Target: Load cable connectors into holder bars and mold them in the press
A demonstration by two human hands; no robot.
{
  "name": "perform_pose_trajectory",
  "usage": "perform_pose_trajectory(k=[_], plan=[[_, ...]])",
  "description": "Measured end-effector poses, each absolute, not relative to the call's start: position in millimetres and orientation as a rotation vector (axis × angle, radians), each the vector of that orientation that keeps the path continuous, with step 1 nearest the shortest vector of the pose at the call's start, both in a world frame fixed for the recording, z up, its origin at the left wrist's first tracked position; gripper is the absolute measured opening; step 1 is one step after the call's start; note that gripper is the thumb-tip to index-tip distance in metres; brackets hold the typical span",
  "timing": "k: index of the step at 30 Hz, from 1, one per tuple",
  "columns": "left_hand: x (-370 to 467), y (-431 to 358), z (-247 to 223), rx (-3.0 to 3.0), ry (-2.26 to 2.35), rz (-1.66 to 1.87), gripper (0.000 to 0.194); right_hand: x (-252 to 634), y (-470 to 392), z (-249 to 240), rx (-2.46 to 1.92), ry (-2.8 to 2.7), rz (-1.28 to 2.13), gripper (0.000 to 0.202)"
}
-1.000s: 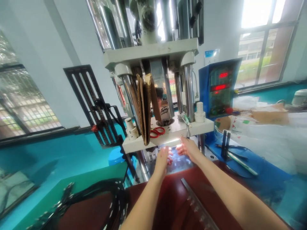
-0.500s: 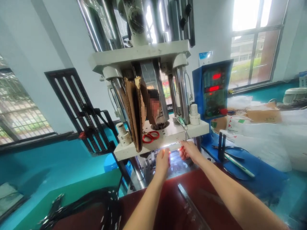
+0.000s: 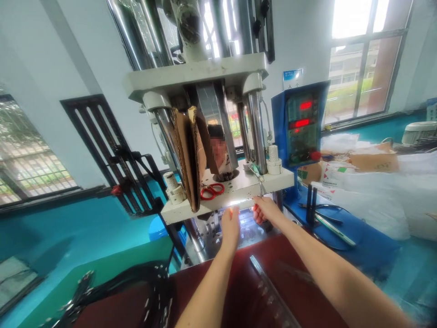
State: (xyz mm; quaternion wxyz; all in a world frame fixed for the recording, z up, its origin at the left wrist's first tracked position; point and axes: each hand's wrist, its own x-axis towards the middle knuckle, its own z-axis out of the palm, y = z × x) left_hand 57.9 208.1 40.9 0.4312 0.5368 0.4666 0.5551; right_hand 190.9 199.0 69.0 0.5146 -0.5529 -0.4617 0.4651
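My left hand [image 3: 231, 223] and my right hand [image 3: 266, 211] reach in under the front edge of a cream press plate [image 3: 239, 193], a short gap between them. Fingers of both are curled closed at a bright lit spot, and whatever they hold is too small or hidden to name. Below them lies the shiny metal bed [image 3: 251, 231] of the machine. On the plate above rest red-handled scissors [image 3: 212, 191], folded cardboard [image 3: 187, 159] and a thin tool with a green part [image 3: 255, 171]. A metal bar [image 3: 269, 287] lies on the dark red table [image 3: 235, 291] between my forearms.
Black cables [image 3: 150, 282] with pale ends lie at the left, partly over a green surface [image 3: 92, 259]. At the right stand a blue control box [image 3: 300, 123] with red digits and a blue table [image 3: 358, 241] with tools. White sacks [image 3: 362, 196] lie beyond.
Both hands keep nearly the same place and closed pose under the plate. The view has shifted slightly, so everything sits a little further left and up.
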Motion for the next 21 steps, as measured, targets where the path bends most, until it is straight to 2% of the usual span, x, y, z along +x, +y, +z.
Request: perform_pose_trajectory(k=[5,14,19,21], plan=[[55.2,210.9,42.7,1.383,1.178,1.390,0.032,190.0,196.1,70.1,-1.340,-1.138,1.112,0.038],[45.4,205.0,53.4,1.330,1.052,1.267,0.042,191.5,183.8,62.8,-1.387,-1.294,1.116,0.049],[30.3,206.1,54.9,1.375,1.100,1.181,0.050,204.8,116.1,49.2,-1.476,-1.600,1.019,0.024],[11.5,196.0,55.5,1.448,1.166,1.155,0.055,213.4,74.2,31.1,-1.552,-1.924,0.853,0.019]])
